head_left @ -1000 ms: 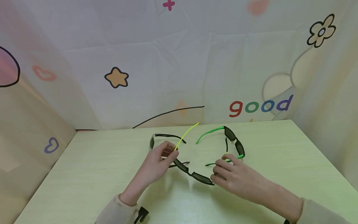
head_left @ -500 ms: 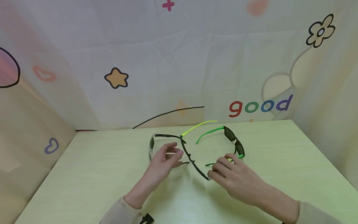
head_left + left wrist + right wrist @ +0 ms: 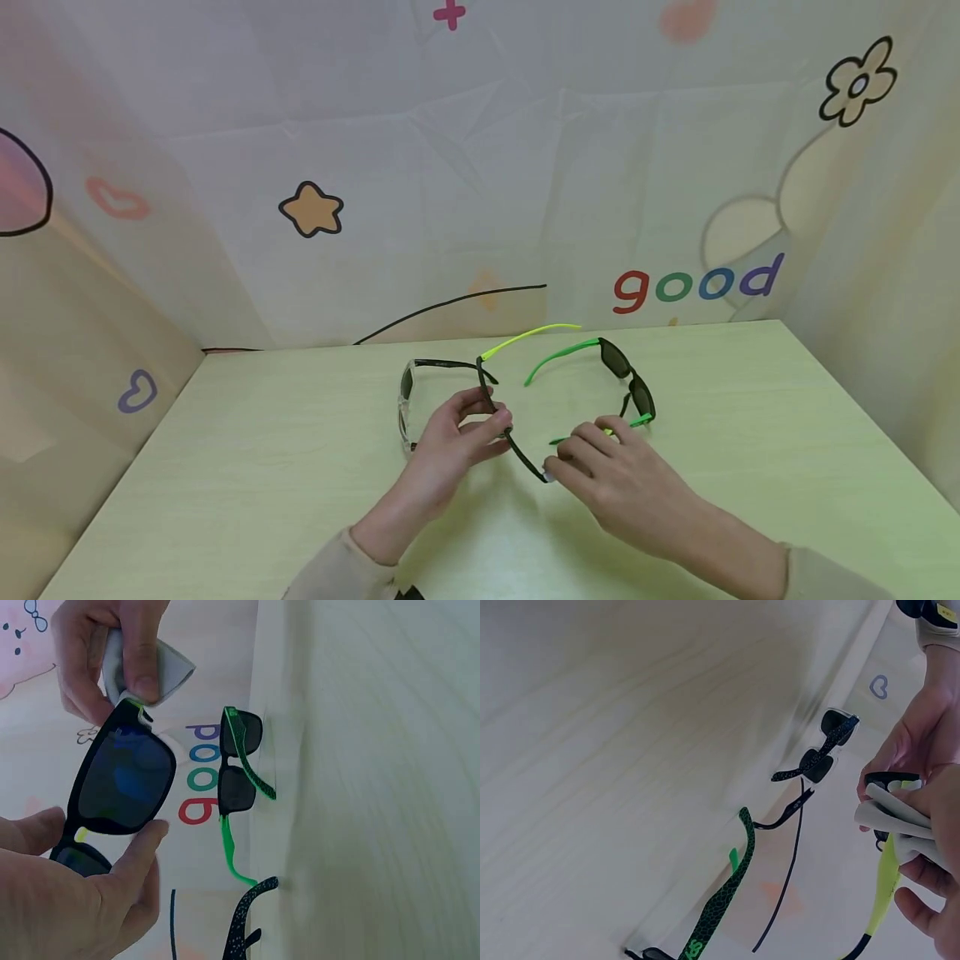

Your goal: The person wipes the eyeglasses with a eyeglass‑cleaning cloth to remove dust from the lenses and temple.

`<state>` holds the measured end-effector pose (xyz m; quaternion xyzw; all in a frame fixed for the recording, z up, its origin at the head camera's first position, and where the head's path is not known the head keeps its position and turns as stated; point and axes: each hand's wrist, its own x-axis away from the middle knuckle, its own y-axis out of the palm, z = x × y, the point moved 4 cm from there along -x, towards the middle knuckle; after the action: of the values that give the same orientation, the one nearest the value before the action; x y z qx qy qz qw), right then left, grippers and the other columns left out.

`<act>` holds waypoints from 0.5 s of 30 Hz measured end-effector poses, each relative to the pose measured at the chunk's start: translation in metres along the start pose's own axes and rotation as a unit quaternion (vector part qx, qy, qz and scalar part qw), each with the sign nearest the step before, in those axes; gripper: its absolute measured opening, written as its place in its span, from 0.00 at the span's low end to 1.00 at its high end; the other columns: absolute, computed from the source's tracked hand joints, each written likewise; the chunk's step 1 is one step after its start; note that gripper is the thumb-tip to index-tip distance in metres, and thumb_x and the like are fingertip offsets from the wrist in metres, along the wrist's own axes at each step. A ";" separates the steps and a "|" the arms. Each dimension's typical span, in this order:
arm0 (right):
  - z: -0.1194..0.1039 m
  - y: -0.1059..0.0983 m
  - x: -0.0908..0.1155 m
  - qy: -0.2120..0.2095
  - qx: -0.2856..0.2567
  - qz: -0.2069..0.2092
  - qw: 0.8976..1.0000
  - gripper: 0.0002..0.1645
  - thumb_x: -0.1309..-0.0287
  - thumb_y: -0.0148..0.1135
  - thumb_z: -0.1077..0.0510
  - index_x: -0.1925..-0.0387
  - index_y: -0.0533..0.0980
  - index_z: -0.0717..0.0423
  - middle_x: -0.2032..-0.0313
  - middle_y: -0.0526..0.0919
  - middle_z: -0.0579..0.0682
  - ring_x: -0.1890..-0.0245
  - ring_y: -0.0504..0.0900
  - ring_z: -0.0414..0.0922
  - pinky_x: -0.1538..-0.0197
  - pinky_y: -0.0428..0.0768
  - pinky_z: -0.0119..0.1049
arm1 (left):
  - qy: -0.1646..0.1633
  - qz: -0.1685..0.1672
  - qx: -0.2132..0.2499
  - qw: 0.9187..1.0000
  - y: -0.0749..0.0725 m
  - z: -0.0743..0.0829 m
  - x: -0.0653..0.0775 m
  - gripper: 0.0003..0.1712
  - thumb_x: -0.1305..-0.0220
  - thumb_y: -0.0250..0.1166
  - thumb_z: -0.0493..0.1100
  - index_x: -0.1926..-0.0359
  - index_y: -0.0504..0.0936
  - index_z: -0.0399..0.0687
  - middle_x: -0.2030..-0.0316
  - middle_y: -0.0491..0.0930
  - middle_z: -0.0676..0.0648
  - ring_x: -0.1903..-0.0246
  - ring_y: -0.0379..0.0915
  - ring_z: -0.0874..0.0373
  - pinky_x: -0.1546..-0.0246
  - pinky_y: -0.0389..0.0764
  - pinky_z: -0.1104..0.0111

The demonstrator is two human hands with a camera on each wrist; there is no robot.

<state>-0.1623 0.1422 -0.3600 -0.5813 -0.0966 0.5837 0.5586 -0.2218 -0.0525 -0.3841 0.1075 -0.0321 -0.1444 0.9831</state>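
With the held sunglasses as the clock's centre, two beige sleeves [image 3: 345, 575] come in nearest, at eight and four. The right hand [image 3: 618, 479], at four, pinches a grey cloth [image 3: 889, 817] against one end of the black sunglasses with yellow arms [image 3: 124, 784]. The left hand [image 3: 457, 437], at eight, has its grip around their bridge — the pair is held up off the table [image 3: 247, 467]. Beyond, resting on the table, clear-framed sunglasses [image 3: 406, 385] sit at nine o'clock and green-armed sunglasses [image 3: 615, 358] between two and three. Farthest hangs a printed curtain [image 3: 450, 167], "good" at two, an orange star at ten.
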 end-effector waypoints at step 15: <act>0.007 -0.002 0.000 0.074 -0.163 0.028 0.983 0.26 0.18 0.40 0.49 0.53 0.84 0.55 0.59 0.85 0.43 0.58 0.80 0.43 0.55 0.79 0.41 | 0.018 0.023 -0.020 0.999 -0.006 0.003 -0.001 0.30 0.27 0.66 0.38 0.32 0.67 0.28 0.46 0.73 0.37 0.54 0.80 0.52 0.48 0.84 0.57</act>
<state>-0.1668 0.1461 -0.3565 -0.7087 -0.1326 0.5306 0.4456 -0.2245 -0.0589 -0.3825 0.0897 -0.0141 -0.1205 0.9886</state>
